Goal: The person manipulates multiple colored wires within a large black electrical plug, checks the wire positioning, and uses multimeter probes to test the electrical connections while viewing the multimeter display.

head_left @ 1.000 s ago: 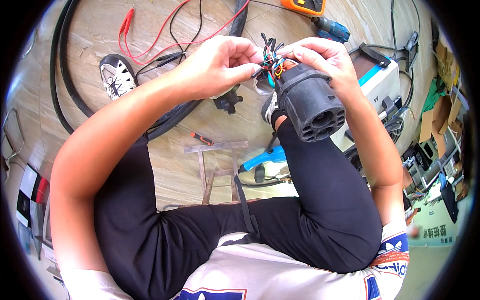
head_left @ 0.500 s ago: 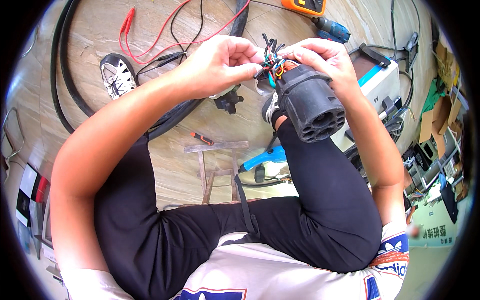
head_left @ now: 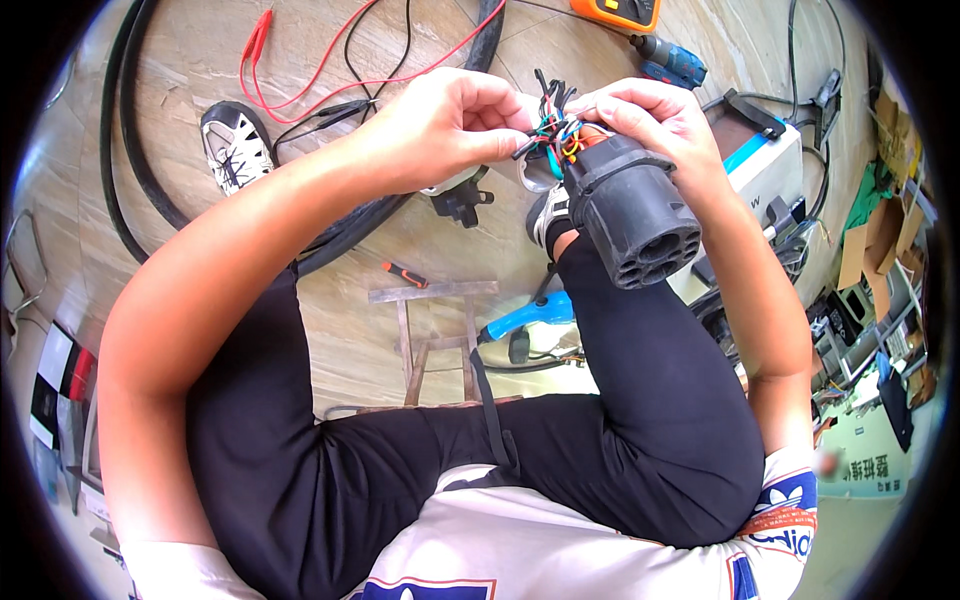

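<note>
A black round plug connector (head_left: pixel 640 225) hangs tilted over my right knee, its face of several round holes pointing down and right. Thin coloured wires (head_left: pixel 560 135), with black sleeved ends among them, come out of its back. My left hand (head_left: pixel 460 125) is closed, thumb and fingertips pinching wires at the left of the bundle. On the other side, my right hand (head_left: pixel 655 115) is closed with its fingertips on the wires, its palm side next to the connector's back. Exactly which wires each hand holds is too small to tell.
Red clip leads (head_left: pixel 256 45) and a thick black cable (head_left: pixel 130 120) lie on the tiled floor. Farther off are an orange meter (head_left: pixel 625 10) and a blue power drill (head_left: pixel 668 60). A screwdriver (head_left: pixel 405 274), wooden stool (head_left: pixel 435 293) and blue heat gun (head_left: pixel 530 316) lie between my legs.
The connector and its wires have shifted slightly right and down. My fingertips have moved a little to the right with them, still pinching at the wire bundle.
</note>
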Available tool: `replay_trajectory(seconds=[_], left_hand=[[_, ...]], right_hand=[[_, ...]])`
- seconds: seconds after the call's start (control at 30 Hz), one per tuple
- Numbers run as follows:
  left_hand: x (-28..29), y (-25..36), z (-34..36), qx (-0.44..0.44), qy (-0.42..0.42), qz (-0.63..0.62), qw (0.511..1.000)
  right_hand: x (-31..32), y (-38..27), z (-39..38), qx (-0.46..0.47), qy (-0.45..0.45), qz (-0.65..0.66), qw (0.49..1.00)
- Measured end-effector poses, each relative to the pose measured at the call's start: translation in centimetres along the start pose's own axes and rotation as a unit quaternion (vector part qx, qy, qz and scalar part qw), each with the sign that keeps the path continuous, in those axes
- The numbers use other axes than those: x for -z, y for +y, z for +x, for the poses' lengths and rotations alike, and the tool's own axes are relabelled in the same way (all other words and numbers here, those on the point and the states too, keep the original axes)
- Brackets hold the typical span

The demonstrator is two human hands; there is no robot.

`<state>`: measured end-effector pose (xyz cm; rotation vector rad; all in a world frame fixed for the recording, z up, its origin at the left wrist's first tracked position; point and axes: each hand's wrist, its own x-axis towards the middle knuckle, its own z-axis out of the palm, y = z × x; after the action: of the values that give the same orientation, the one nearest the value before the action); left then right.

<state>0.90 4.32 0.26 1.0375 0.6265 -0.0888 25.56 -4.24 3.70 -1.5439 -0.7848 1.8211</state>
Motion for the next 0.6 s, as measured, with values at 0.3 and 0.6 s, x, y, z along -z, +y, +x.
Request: replay_trajectory(seconds=[0.3, 0.6], left_hand=[[-0.5, 0.7, -0.4, -0.113, 0.066, 0.206, 0.970], [-0.5, -1.2, -0.1, -0.017, 0.028, -0.079, 0.996]], right_hand=[[0.1, 0.3, 0.0, 0.018, 0.003, 0.006, 1.000], [0.6, 0.6, 0.4, -0.012, 0.031, 0.090, 0.995]])
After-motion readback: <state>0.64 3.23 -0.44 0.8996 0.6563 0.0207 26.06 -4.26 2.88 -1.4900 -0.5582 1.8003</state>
